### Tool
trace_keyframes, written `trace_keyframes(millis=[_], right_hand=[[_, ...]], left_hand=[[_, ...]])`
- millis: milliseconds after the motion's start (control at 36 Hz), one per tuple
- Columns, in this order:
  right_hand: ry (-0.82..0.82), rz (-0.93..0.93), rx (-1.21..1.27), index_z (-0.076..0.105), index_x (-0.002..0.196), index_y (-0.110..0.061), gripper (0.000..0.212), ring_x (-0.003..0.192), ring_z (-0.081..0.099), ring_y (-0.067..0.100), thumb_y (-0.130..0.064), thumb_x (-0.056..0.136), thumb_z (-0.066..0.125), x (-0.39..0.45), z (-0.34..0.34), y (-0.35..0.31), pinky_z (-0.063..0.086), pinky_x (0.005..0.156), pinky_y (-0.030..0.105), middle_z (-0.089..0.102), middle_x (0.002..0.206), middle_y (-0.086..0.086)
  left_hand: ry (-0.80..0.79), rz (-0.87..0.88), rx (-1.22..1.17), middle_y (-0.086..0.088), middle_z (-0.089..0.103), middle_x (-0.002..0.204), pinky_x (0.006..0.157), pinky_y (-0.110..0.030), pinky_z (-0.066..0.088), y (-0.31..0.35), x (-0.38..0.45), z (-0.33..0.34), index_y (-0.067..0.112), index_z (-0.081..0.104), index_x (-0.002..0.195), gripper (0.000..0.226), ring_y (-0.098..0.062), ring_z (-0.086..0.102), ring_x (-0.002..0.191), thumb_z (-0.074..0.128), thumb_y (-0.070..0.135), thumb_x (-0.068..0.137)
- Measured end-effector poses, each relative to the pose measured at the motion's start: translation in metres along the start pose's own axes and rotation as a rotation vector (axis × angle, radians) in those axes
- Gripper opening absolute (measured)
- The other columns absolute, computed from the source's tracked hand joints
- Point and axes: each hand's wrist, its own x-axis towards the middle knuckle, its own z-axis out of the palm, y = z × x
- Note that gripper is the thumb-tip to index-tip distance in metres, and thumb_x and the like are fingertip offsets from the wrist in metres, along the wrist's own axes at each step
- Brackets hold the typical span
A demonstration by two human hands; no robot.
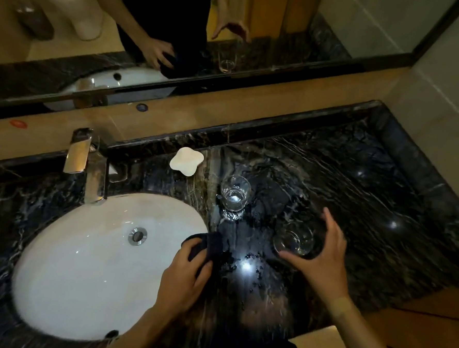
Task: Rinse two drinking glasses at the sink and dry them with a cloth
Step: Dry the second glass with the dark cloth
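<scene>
Dimly lit, L hand (pixel 187 268) grip clutching dark cloth (pixel 210 244), R hand (pixel 322 257) grip released by blurred glass (pixel 294 238)

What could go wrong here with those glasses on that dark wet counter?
1. The counter is wet around both glasses, so the near glass could slip as the open right hand closes on it.
2. The far glass is clear on dark stone, easy to knock.
3. The left hand holds the dark cloth, so it can't help.

Two clear glasses upright on wet counter: far glass (pixel 234 192), near glass (pixel 294 238); dark cloth (pixel 210 244) bunched at sink (pixel 56 257) rim.
</scene>
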Motion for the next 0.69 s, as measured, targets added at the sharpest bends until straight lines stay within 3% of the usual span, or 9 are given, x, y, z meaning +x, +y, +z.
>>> trace_keyframes(millis=[83,194,306,444,500,556,611,694], right_hand=[[-0.099,0.108,0.142,0.003,0.144,-0.064,0.138,0.142,0.026,0.011,-0.071,0.036,0.089,-0.009,0.001,0.024,0.025,0.113,0.039,0.025,0.156,-0.013],[-0.184,0.15,0.226,0.006,0.141,-0.066,0.139,0.133,0.033,-0.002,-0.067,0.031,0.091,-0.009,0.014,0.04,0.027,0.105,0.025,0.035,0.147,-0.015],[-0.155,0.16,0.263,0.02,0.14,-0.056,0.125,0.127,0.046,0.007,-0.056,0.038,0.093,0.0,0.03,0.041,0.035,0.101,0.026,0.045,0.145,-0.013],[-0.076,0.171,0.225,0.028,0.115,-0.065,0.097,0.11,0.06,0.009,-0.041,0.049,0.095,0.009,0.042,0.04,0.038,0.079,0.01,0.058,0.127,-0.023],[-0.062,0.167,0.21,0.03,0.111,-0.065,0.091,0.104,0.062,0.01,-0.045,0.047,0.092,0.009,0.042,0.037,0.039,0.076,0.013,0.06,0.117,-0.027],[-0.053,0.143,0.211,0.033,0.11,-0.063,0.087,0.104,0.062,0.012,-0.043,0.049,0.092,0.008,0.041,0.031,0.042,0.077,0.019,0.061,0.114,-0.025],[-0.069,0.105,0.222,0.034,0.111,-0.063,0.087,0.107,0.061,0.008,-0.034,0.054,0.094,0.005,0.04,0.023,0.042,0.082,0.02,0.062,0.117,-0.021],[-0.121,0.02,0.251,0.038,0.114,-0.064,0.088,0.109,0.057,-0.008,-0.026,0.058,0.094,-0.004,0.037,0.006,0.041,0.084,0.007,0.061,0.12,-0.02]], left_hand=[[0.007,0.001,0.009,0.01,0.045,0.14,0.072,-0.031,0.055,0.003,-0.004,0.001,0.035,0.059,0.128,0.038,-0.015,0.057,0.114,0.042,0.047,0.095],[0.034,-0.016,-0.009,0.012,0.045,0.139,0.07,-0.027,0.053,0.006,-0.012,0.0,0.034,0.06,0.125,0.039,-0.012,0.058,0.111,0.04,0.049,0.095],[0.044,-0.029,-0.037,0.01,0.047,0.138,0.072,-0.023,0.049,0.01,-0.018,-0.001,0.029,0.064,0.124,0.036,-0.009,0.058,0.106,0.046,0.041,0.096],[0.042,-0.067,-0.13,0.009,0.049,0.133,0.079,-0.007,0.038,0.017,-0.018,-0.002,0.024,0.063,0.127,0.041,0.005,0.05,0.102,0.042,0.042,0.097],[0.045,-0.081,-0.194,0.009,0.052,0.13,0.083,-0.004,0.036,0.02,-0.016,-0.004,0.025,0.063,0.126,0.04,0.01,0.049,0.104,0.041,0.042,0.096],[0.059,-0.094,-0.247,0.009,0.053,0.127,0.087,-0.009,0.039,0.023,-0.015,-0.007,0.029,0.062,0.124,0.034,0.013,0.049,0.11,0.043,0.039,0.097],[0.073,-0.099,-0.294,0.009,0.055,0.123,0.09,-0.011,0.04,0.027,-0.013,-0.011,0.036,0.059,0.12,0.024,0.013,0.049,0.112,0.047,0.033,0.099],[0.096,-0.114,-0.368,0.011,0.057,0.119,0.086,0.0,0.033,0.036,-0.007,-0.024,0.045,0.055,0.114,0.023,0.013,0.05,0.109,0.048,0.028,0.099]])
